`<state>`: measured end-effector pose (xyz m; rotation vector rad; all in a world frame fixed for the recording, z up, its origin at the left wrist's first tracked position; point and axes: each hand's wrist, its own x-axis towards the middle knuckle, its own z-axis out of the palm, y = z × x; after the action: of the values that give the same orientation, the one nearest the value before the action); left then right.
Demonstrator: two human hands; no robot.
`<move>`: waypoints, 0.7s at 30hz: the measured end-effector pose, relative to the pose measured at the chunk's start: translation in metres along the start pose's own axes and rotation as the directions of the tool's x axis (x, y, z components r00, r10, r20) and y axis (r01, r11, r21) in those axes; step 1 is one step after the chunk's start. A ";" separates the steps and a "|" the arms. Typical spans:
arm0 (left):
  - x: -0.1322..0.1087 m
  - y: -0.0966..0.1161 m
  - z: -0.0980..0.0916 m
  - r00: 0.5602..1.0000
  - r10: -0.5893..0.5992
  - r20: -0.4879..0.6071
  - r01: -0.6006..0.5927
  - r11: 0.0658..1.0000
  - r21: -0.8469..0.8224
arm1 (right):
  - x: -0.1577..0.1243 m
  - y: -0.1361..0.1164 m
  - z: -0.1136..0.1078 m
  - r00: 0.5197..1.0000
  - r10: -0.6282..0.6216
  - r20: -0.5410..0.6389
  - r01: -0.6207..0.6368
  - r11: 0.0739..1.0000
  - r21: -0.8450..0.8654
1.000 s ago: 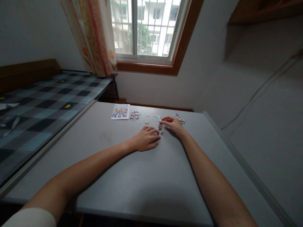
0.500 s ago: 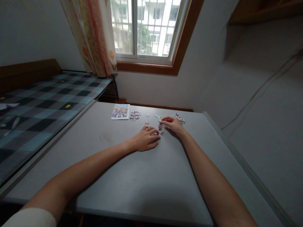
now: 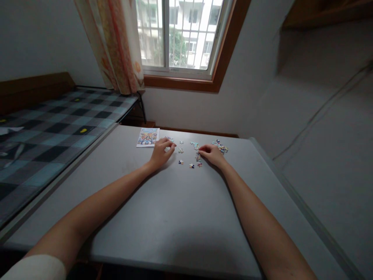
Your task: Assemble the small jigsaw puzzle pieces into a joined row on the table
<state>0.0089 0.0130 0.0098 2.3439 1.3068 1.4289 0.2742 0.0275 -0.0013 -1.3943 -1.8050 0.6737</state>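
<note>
Small colourful jigsaw pieces lie at the far end of a grey table (image 3: 175, 217). My left hand (image 3: 161, 152) rests over a little pile of pieces beside the printed picture card (image 3: 148, 137), fingers curled down onto them. My right hand (image 3: 212, 153) lies by a joined strip of pieces (image 3: 197, 156), fingertips pinched at its edge. Two loose pieces (image 3: 186, 163) sit between the hands. Another heap of pieces (image 3: 220, 146) lies just beyond the right hand.
A bed with a checked blue and black cover (image 3: 49, 132) runs along the table's left side. A window (image 3: 180, 35) with a patterned curtain (image 3: 113, 42) is behind the table. A grey wall stands close on the right.
My left hand has moved from beside the joined strip up and left to the pile by the picture card, uncovering two loose pieces. The right hand has hardly shifted.
</note>
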 end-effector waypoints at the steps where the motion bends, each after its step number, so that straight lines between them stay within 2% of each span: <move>1: 0.002 -0.006 -0.001 1.000 -0.028 -0.008 0.028 1.000 0.006 | 0.000 0.000 0.000 1.000 -0.009 -0.004 0.009 1.000 -0.021; 5: 0.007 -0.023 -0.007 0.992 -0.117 0.040 0.113 0.989 0.096 | 0.000 0.000 0.000 0.999 -0.033 -0.003 0.033 0.997 -0.066; 10: 0.003 -0.019 -0.007 0.956 -0.261 0.132 0.215 0.933 0.289 | -0.003 -0.001 0.002 0.997 -0.058 -0.050 0.054 0.995 -0.081; 14: -0.002 -0.008 -0.004 0.941 -0.224 0.255 0.105 0.906 0.411 | -0.007 -0.003 0.007 0.987 -0.049 -0.155 0.033 0.994 -0.101; 17: -0.004 -0.003 -0.003 0.920 -0.202 0.335 0.034 0.895 0.445 | -0.008 -0.005 0.009 0.983 -0.059 -0.174 0.038 0.992 -0.119; 21: -0.004 -0.004 -0.004 0.916 -0.201 0.348 0.028 0.896 0.443 | -0.008 -0.005 0.009 0.983 -0.054 -0.178 0.031 0.991 -0.130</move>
<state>0.0029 0.0116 0.0072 2.5646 1.7338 0.6294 0.2651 0.0184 -0.0042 -1.4459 -1.7520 0.4018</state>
